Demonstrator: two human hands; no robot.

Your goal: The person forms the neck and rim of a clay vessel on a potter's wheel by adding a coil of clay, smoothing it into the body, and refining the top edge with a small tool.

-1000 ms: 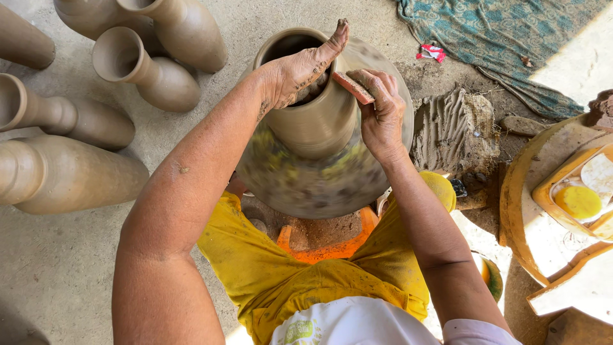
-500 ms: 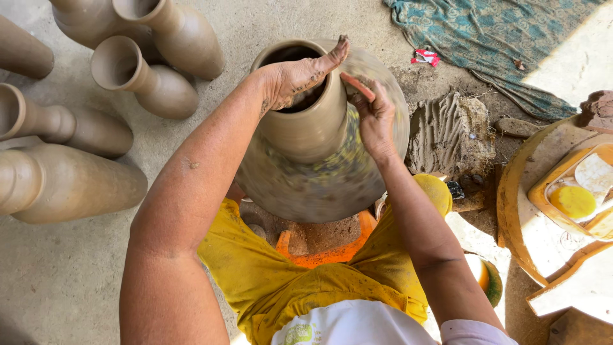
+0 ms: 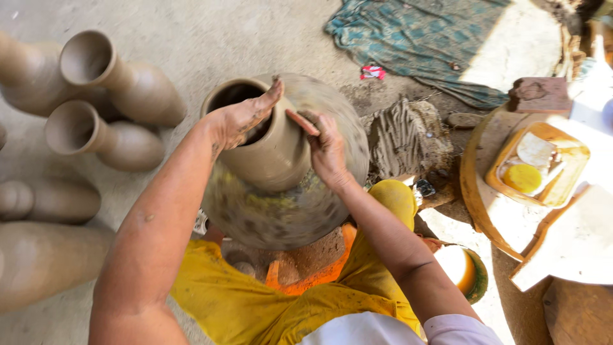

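Pottery workshop | floor-level potter's wheel (image 3: 281,217) blurred in spin, wet clay pot (image 3: 271,153) on it | unfired vases (image 3: 121,86) lying in rows on bare concrete floor (image 3: 191,38) | lump of raw clay (image 3: 405,137) beside wheel

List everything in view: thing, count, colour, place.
clay pot: 1, wet brown, centre, on the wheel
wheel: 1, mottled grey, blurred, under the pot
finished vases: at least 5, tan, lying on the floor at left
cloth: 1, teal, top right
clay lump: 1, grey, ridged, right of the wheel
tray: 1, orange, at right
bowl: 1, green-rimmed, lower right
left hand: on the pot's rim
right hand: against the pot's outer wall
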